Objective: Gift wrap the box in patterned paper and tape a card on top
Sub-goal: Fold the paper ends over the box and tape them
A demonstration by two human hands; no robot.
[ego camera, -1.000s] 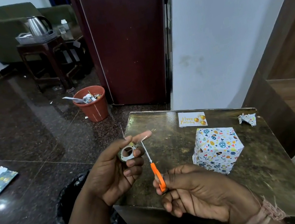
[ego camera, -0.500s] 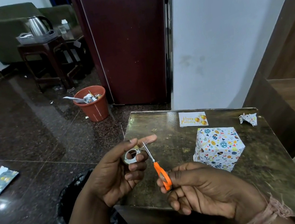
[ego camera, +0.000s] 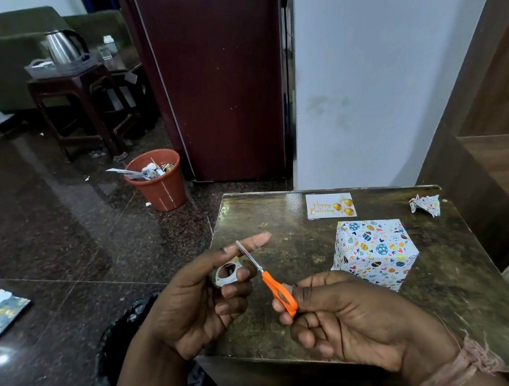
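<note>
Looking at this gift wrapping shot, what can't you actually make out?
Head view only:
- Tape strip: clear film between the tape roll and the scissors is too faint to confirm.
- Roll's lower part: covered by the left hand.
- Scissor handles: the right hand hides most.
- Wrapped box: far sides and any seams unseen.
- Card: small print unreadable.

Dim indoor light — glare spots on polished floor; wide-angle bending at edges; focus sharp.
</note>
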